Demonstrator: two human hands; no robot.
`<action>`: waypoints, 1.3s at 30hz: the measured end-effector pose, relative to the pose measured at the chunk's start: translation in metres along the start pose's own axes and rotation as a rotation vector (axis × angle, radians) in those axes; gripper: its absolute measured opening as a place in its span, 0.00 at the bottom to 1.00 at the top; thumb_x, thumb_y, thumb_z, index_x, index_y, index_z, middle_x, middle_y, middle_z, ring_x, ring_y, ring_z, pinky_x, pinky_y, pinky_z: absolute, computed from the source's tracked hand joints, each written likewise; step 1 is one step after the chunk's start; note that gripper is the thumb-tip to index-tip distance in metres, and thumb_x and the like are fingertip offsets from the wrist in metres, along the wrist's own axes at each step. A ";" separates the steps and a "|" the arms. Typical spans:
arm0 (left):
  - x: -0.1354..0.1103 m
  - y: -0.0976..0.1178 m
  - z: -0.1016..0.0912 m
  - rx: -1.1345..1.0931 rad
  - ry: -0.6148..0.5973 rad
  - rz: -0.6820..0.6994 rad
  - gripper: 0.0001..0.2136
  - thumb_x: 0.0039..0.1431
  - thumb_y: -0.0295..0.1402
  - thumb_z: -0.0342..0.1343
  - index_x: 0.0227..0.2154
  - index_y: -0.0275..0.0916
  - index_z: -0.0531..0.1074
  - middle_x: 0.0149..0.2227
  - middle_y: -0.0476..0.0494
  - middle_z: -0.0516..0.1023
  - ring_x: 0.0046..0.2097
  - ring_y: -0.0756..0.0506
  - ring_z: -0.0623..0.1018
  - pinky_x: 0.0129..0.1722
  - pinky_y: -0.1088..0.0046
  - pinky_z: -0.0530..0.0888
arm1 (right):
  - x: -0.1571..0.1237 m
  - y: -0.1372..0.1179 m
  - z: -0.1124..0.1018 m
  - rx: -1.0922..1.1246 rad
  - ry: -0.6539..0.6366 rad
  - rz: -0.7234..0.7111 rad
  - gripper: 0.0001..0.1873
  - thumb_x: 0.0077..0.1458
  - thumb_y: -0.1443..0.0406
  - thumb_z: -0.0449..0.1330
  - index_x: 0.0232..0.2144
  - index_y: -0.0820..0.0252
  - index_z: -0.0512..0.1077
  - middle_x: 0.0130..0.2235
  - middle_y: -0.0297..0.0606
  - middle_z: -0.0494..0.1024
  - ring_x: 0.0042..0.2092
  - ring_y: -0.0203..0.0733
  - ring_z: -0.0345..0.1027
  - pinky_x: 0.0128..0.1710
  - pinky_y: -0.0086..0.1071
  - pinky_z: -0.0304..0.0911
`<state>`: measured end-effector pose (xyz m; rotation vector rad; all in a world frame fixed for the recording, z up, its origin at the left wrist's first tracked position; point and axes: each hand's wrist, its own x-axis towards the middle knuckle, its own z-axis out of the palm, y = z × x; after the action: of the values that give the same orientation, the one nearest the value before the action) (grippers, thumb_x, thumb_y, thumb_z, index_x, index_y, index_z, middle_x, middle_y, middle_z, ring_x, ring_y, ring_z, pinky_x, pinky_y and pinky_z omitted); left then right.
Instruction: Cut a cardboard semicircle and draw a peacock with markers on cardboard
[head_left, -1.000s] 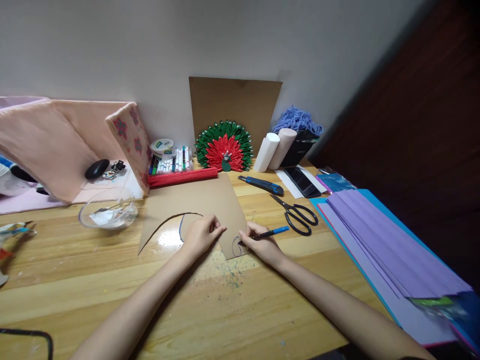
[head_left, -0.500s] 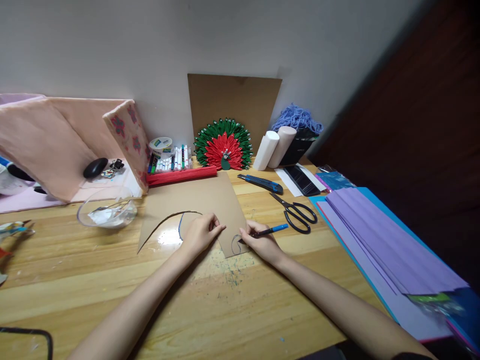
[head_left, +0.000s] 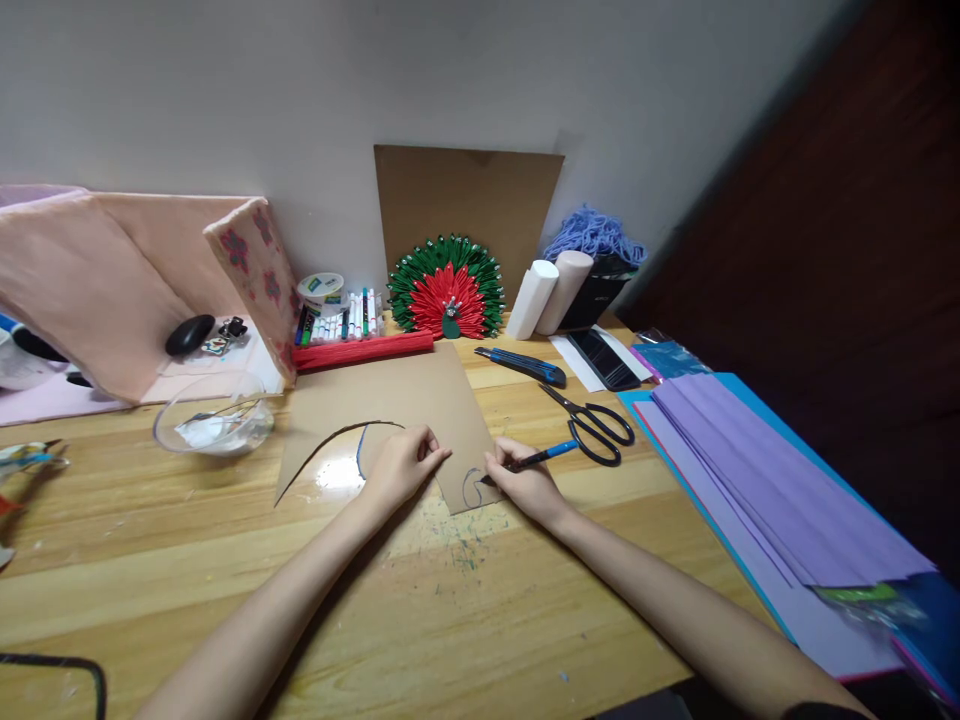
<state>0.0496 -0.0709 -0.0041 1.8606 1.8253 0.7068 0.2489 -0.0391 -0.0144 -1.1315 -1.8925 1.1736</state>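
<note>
A brown cardboard sheet [head_left: 442, 400] with a curved cut-out along its near side lies on the wooden table. My left hand [head_left: 405, 462] rests on it beside the cut-out, fingers curled together, holding it down. At the sheet's near right corner, my right hand [head_left: 525, 482] is closed around a marker pen [head_left: 551, 454] with a blue end. The pen's tip is down at the cardboard, beside a small curved outline [head_left: 472, 487] drawn in dark ink. A blue line also shows near the cut edge, left of my left hand.
Black-handled scissors [head_left: 596, 430] and a blue utility knife [head_left: 525, 366] lie right of the cardboard. Behind it are a red roll [head_left: 364, 351] and a green-and-red peacock craft [head_left: 450, 295]. A clear bowl [head_left: 214, 415] stands left; purple sheets [head_left: 780, 480] lie right.
My right hand has shifted slightly right, and the pen has tilted a little. The drawn outline has a bit more line on its right side. My left hand has stayed put.
</note>
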 end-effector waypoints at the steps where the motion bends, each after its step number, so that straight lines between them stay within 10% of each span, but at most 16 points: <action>1: 0.000 0.000 0.000 0.002 -0.001 -0.002 0.11 0.53 0.42 0.52 0.25 0.39 0.66 0.23 0.50 0.69 0.26 0.50 0.67 0.25 0.75 0.57 | 0.000 0.000 0.000 -0.003 0.008 -0.002 0.16 0.52 0.64 0.52 0.17 0.58 0.53 0.18 0.27 0.56 0.22 0.33 0.51 0.23 0.28 0.48; 21: 0.000 -0.001 0.000 0.002 -0.002 -0.025 0.10 0.54 0.41 0.51 0.26 0.39 0.67 0.25 0.49 0.72 0.28 0.49 0.69 0.27 0.75 0.58 | 0.000 -0.012 -0.001 0.083 -0.133 -0.065 0.07 0.48 0.63 0.59 0.30 0.59 0.67 0.28 0.32 0.67 0.30 0.34 0.60 0.28 0.27 0.55; 39: -0.001 0.000 -0.001 0.027 -0.008 0.006 0.11 0.54 0.43 0.51 0.26 0.39 0.67 0.23 0.50 0.70 0.27 0.50 0.68 0.25 0.75 0.58 | 0.001 -0.003 0.003 -0.054 -0.110 -0.065 0.16 0.50 0.60 0.58 0.17 0.60 0.60 0.18 0.29 0.64 0.22 0.32 0.55 0.22 0.26 0.50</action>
<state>0.0490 -0.0715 -0.0031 1.8837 1.8342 0.6794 0.2451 -0.0403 -0.0129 -1.0444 -2.0396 1.1769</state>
